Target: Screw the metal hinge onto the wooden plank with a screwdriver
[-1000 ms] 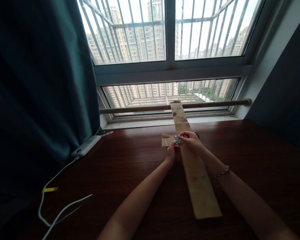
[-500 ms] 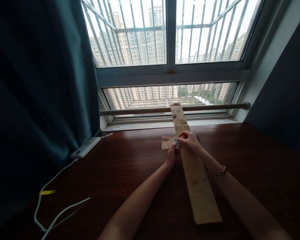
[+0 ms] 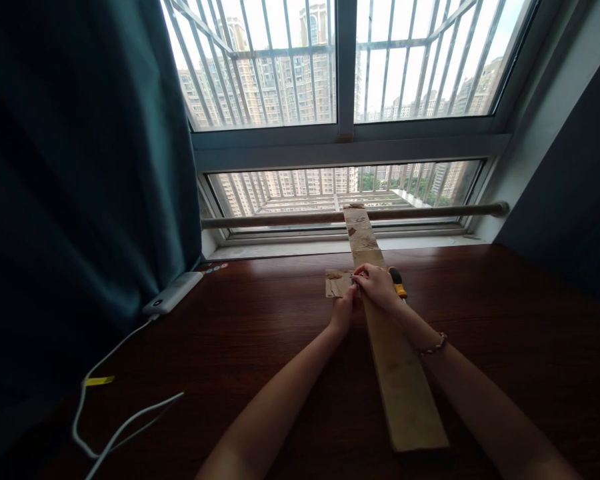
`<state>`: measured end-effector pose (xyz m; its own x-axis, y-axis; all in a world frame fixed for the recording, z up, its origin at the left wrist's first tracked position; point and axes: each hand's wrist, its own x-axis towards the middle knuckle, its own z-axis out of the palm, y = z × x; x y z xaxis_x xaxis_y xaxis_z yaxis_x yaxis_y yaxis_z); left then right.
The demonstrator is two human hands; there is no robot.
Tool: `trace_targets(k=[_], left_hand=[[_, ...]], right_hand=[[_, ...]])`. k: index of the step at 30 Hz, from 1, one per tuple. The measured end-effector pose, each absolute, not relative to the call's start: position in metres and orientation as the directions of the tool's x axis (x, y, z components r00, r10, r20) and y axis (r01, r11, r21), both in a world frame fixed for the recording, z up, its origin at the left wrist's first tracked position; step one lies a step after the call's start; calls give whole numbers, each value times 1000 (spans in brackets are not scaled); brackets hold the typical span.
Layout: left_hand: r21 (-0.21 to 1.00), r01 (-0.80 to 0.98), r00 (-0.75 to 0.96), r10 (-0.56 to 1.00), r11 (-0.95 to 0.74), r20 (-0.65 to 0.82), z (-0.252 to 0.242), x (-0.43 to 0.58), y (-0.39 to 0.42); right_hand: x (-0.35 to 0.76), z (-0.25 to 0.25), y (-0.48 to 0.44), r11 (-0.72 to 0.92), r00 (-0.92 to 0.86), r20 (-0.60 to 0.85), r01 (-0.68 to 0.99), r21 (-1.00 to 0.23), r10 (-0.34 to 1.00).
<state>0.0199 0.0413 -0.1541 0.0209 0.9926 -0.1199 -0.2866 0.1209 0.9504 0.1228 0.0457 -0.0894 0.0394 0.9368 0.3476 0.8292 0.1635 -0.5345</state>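
A long wooden board [image 3: 405, 380] lies on the dark red-brown table, its far end reaching the rail by the window. Left of it sits a short wooden piece [image 3: 336, 284]. At the right end of this piece my left hand [image 3: 345, 311] has its fingers closed on a small metal part [image 3: 355, 283], mostly covered by fingers. My right hand [image 3: 377, 285] rests over the long board, thumb and fingers pinched at the same metal part. A screwdriver [image 3: 397, 283] with a black and yellow handle lies just right of my right hand, partly hidden by it.
A white power strip [image 3: 174, 293] lies at the left by the blue curtain [image 3: 145, 133]. Its white cable [image 3: 111, 357], carrying a yellow tag [image 3: 100, 381], loops over the left of the table [image 3: 220, 347]. A barred window and rail stand behind.
My right hand has shifted slightly left and down over the metal part, covering more of it. The screwdriver handle now shows beside my right hand. The view has moved slightly.
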Motion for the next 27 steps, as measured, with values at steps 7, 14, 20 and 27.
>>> trace_targets(k=[7,14,20,27], left_hand=[[932,-316,69,984,179,-165,-150,23,40],[920,-361,68,988,155,-140,-151,24,40],[911,-382,70,988,156,-140,-155,25,42],[919,-363,98,987,152,-124,-157,23,43]], right_hand=[[117,-88,40,134,15,332,898,-419,943],[114,-87,38,106,16,330,932,-347,944],[112,-91,38,104,16,340,938,-331,940],[112,-96,38,122,39,399,921,-370,916]])
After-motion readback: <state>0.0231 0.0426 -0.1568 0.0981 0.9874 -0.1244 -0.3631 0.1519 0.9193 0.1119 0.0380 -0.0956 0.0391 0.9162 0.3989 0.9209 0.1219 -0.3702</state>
